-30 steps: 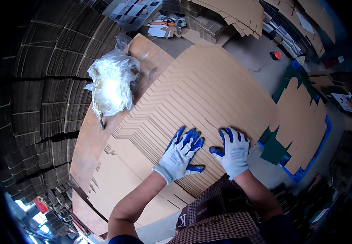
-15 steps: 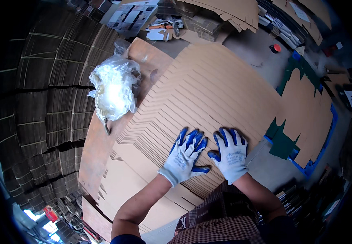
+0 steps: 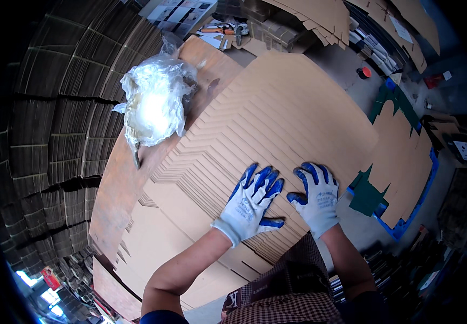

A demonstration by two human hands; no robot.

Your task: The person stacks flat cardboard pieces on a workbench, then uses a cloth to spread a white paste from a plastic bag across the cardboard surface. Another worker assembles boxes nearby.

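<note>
A fanned stack of brown cardboard sheets (image 3: 298, 102) spreads across a wooden board, each sheet's edge stepped behind the one before. My left hand (image 3: 249, 202), in a white glove with blue coated fingers, lies flat on the overlapping edges near the middle of the stack, fingers spread. To its right, my right hand (image 3: 317, 197), gloved alike, rests with fingers stretched out on the sheets near their right edge. Neither hand grips anything. Below the hands, the nearer sheets (image 3: 190, 237) show slots and cut notches.
Crumpled clear plastic film (image 3: 158, 102) lies on the wooden board (image 3: 114, 200) left of the sheets. Tall strapped cardboard bundles (image 3: 60, 92) line the left side. At the right, more cut cardboard (image 3: 401, 162) sits on a blue-edged pallet (image 3: 425, 200). A red-topped container (image 3: 364, 72) stands on the floor.
My right hand has slid a little to the right, widening the gap between my hands. My left hand stays flat on the sheets. The whole view has shifted slightly.
</note>
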